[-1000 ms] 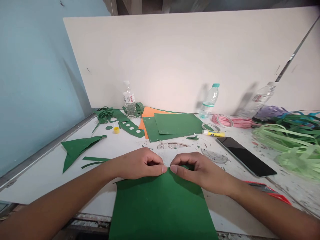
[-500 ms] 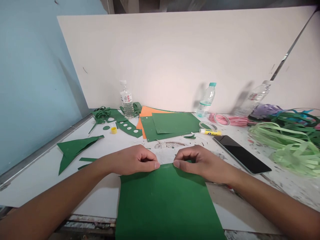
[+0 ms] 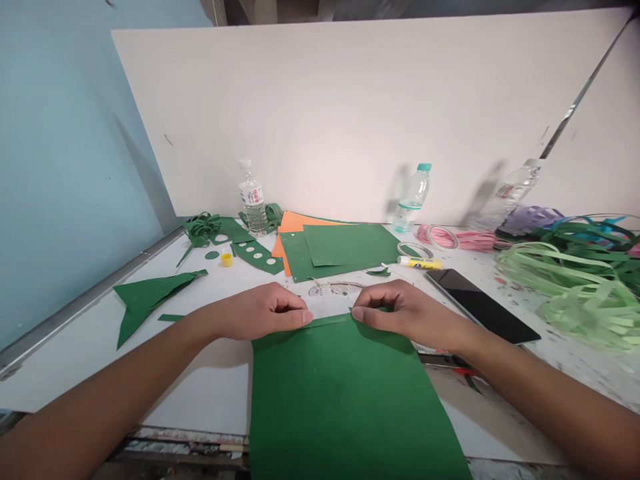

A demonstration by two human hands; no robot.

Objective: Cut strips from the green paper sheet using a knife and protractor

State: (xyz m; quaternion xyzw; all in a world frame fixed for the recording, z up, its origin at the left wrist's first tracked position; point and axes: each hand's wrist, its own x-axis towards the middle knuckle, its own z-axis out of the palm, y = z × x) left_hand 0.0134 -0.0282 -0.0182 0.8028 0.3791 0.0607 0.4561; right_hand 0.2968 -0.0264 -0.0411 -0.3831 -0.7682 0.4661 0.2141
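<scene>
Together, the left hand (image 3: 260,311) and right hand (image 3: 400,313) pinched the far edge of the green paper sheet (image 3: 345,400). It lay flat on the table (image 3: 210,393), at 6 o'clock from the stacked papers (image 3: 345,247). A black phone (image 3: 483,307) lay at 3 o'clock of the hands.

Since one second ago the left hand (image 3: 260,310) and the right hand (image 3: 400,313) have moved apart along the far edge of the green sheet (image 3: 345,393), so a gap now shows between their fingertips. The sheet itself has shifted a little to the right and farther onto the table (image 3: 210,387).
</scene>
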